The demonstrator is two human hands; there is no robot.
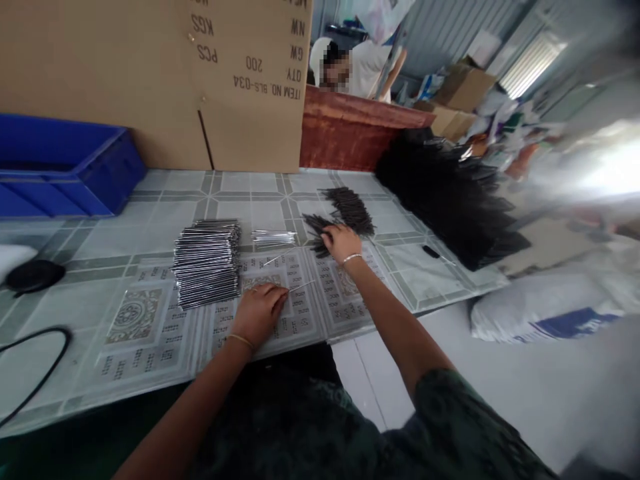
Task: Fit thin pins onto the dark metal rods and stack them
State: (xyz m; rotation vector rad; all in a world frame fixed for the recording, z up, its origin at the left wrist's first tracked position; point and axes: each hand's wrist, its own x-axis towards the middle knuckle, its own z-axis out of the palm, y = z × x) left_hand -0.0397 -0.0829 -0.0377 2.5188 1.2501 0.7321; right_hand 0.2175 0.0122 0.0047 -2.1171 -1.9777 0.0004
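Observation:
My left hand [259, 312] is closed in a pinch on a thin metal rod [303, 286], which sticks out to the right just above the table. A second thin rod [273, 260] lies a little farther off. Left of these sits a thick stack of shiny metal rods [207, 263], and a small bundle of similar rods [273, 237] lies behind. My right hand [344, 243] rests at the near pile of thin dark strips [316, 227], fingers bent onto it; what they pinch is hidden. Another pile of dark strips [351, 208] lies just beyond.
A blue plastic bin [95, 170] stands at the back left, before a large cardboard sheet [250, 133]. A big black heap [445, 193] covers the table's right end. A small black-handled tool [431, 251] lies nearby. Beyond the red board [350, 127] a person [367, 70] sits.

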